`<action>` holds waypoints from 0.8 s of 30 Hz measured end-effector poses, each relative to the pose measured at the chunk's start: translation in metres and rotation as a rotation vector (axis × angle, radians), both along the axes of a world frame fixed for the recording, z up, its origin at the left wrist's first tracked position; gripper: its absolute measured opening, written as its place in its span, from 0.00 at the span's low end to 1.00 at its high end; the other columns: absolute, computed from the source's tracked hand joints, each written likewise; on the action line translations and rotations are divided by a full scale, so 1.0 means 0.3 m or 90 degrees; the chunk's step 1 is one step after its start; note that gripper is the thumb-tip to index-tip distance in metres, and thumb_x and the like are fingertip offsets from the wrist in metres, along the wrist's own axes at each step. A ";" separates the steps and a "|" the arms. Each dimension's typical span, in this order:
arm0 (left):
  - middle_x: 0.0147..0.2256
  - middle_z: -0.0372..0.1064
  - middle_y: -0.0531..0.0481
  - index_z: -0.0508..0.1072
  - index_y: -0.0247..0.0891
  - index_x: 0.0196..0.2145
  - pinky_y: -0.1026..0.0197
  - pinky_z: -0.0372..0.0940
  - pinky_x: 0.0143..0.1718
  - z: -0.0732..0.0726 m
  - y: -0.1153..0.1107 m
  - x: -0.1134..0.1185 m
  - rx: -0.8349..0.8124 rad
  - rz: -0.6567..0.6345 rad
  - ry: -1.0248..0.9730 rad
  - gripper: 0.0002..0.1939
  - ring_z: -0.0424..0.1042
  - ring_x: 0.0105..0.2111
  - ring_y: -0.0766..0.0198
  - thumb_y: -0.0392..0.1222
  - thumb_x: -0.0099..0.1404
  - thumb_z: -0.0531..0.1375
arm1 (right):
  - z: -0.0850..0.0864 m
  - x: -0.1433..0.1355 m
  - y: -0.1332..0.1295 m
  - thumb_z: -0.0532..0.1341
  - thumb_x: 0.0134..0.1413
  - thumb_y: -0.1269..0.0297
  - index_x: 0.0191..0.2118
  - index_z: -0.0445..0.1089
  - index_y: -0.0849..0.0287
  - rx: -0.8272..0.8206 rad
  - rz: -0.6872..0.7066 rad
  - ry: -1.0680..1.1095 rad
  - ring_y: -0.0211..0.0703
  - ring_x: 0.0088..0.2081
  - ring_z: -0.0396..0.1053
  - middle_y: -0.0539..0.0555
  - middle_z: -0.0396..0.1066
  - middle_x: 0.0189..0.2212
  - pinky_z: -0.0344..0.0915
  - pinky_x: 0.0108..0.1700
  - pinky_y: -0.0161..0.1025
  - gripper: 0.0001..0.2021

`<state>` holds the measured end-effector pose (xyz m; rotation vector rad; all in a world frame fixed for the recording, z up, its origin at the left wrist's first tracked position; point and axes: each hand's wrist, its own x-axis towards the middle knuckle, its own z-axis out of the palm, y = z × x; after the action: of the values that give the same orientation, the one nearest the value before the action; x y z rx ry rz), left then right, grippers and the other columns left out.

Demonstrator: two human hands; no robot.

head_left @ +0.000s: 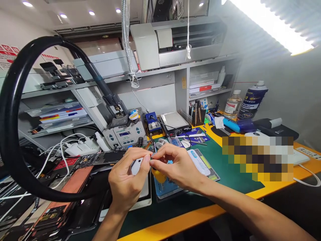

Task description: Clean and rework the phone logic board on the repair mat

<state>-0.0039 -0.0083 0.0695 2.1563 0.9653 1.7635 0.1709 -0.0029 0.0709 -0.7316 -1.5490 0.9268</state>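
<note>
While left hand [129, 175] and right hand [178, 164] meet tip to tip, thumb and forefinger of each clamp one small part [151, 158] — too small to identify — held up above a white device [144, 191] and a blue pad [162, 190]. Beneath the right hand: one yellow object [159, 176]. Under all: green mat [230, 177], on a yellow table [190, 219].

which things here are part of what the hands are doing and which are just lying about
Job in hand:
left hand, right hand
small part at their fingertips, too small to identify
perhaps the blue pad below

Apparently just about:
spray can
clear bottle
copper-coloured panel
</note>
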 end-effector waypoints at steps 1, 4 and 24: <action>0.38 0.78 0.54 0.79 0.45 0.40 0.60 0.69 0.48 0.001 0.000 -0.002 0.006 0.002 0.006 0.09 0.76 0.41 0.64 0.31 0.72 0.63 | -0.001 0.000 0.000 0.72 0.59 0.63 0.33 0.81 0.60 0.002 -0.001 -0.002 0.41 0.32 0.68 0.52 0.75 0.31 0.64 0.35 0.40 0.06; 0.37 0.77 0.55 0.79 0.44 0.39 0.59 0.70 0.46 0.003 0.000 -0.007 0.030 0.011 0.020 0.09 0.76 0.40 0.64 0.30 0.71 0.64 | -0.003 0.000 -0.003 0.71 0.59 0.63 0.33 0.81 0.59 0.005 -0.004 -0.008 0.41 0.32 0.68 0.52 0.75 0.31 0.64 0.35 0.40 0.06; 0.40 0.76 0.54 0.77 0.44 0.41 0.63 0.71 0.48 0.000 -0.007 -0.010 -0.014 0.011 0.020 0.06 0.76 0.42 0.66 0.34 0.74 0.61 | -0.006 -0.004 0.002 0.72 0.59 0.62 0.33 0.82 0.60 0.005 -0.010 -0.013 0.41 0.32 0.69 0.52 0.76 0.31 0.64 0.35 0.40 0.07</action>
<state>-0.0068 -0.0104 0.0695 2.1743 1.0083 1.7234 0.1697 -0.0024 0.0690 -0.7488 -1.5617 0.9046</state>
